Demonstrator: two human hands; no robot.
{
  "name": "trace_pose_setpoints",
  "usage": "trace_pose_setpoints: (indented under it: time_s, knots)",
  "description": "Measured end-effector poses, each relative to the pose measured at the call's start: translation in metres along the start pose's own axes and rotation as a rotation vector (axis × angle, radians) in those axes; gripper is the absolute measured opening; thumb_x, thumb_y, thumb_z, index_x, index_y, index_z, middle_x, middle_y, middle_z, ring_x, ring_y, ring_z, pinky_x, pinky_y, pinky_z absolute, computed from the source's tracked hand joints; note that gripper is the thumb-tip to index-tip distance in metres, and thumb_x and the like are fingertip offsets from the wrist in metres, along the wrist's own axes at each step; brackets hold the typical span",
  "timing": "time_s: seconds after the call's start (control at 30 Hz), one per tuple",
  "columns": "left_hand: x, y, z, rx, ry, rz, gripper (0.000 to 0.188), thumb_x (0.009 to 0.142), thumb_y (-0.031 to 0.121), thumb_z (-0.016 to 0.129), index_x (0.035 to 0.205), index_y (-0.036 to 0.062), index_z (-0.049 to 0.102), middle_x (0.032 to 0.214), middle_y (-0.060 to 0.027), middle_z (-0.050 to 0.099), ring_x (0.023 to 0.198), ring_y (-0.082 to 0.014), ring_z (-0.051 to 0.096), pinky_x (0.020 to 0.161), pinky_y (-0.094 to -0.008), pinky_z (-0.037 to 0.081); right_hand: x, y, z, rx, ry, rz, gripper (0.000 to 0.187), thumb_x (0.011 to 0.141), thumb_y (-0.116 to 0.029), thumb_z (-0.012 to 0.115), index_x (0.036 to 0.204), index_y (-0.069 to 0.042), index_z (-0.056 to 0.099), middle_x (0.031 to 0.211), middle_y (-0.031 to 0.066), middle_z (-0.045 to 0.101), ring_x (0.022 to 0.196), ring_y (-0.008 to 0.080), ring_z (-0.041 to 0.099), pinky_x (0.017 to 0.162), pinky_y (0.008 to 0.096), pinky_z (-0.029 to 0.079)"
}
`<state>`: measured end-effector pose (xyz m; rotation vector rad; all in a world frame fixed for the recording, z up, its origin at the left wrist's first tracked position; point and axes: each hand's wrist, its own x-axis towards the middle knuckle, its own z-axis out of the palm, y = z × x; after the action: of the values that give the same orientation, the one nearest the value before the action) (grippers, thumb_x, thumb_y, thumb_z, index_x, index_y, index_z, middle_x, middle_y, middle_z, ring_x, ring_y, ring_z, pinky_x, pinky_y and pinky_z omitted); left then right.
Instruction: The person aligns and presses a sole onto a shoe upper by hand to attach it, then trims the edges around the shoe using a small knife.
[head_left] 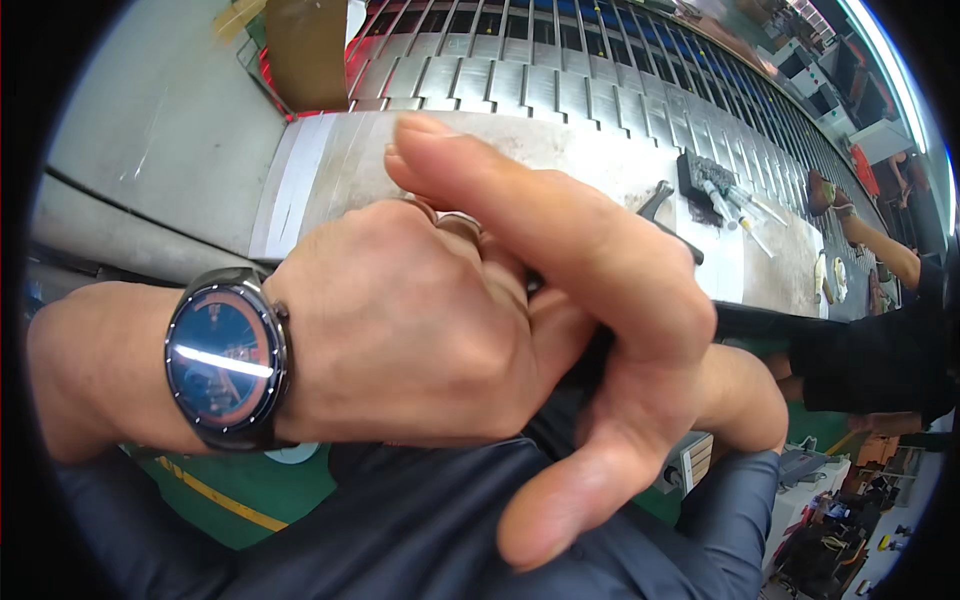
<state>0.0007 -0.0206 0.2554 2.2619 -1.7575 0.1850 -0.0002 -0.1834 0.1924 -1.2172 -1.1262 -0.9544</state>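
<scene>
My left hand (400, 325) reaches in from the left with a dark round smartwatch (226, 360) on its wrist. Its fingers curl inward, and their tips are hidden behind my right hand (630, 300). That right hand overlaps it, forefinger stretched to the upper left and thumb pointing down-left, wide apart. Its other fingers are mostly hidden. Between the hands shows a small rounded brownish edge (458, 226), too little to name. Both hands hang close before my dark clothing, above the near edge of the metal worktop (350, 165).
A dark-handled tool (660, 205) lies on the worktop beside a black block (700, 175) and several syringes (742, 212). Beyond runs a slatted metal conveyor (560, 75). A brown panel (305, 55) stands back left. Another person's arm (890, 250) reaches in at right.
</scene>
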Motion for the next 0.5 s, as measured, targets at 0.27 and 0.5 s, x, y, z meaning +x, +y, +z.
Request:
trace_pose_setpoints:
  time_s: [0.27,0.5]
  knots:
    - [-0.031,0.029,0.029,0.121,0.181,0.012,0.054,0.081,0.018,0.071,0.120,-0.0184,0.066,0.094,-0.0228,0.073,0.079,-0.0343,0.076,0.067,-0.0391,0.064,-0.035,-0.058,-0.024,0.355,0.144,0.499,0.144,0.080,-0.105,0.029,0.161,0.014,0.030,0.155,0.0423,0.047,0.152,0.0485,0.042,0.129,0.0598,0.022]
    - [-0.033,0.039,0.043,0.362,0.096,0.168,0.040,0.076,0.008,0.067,0.105,-0.0200,0.069,0.092,-0.0322,0.072,0.085,-0.0400,0.078,0.071,-0.0411,0.066,-0.040,-0.082,0.011,0.296,0.309,0.664,0.147,0.081,-0.101,0.043,0.158,0.023,0.025,0.152,0.0526,0.038,0.152,0.0507,0.039,0.128,0.0559,0.026]
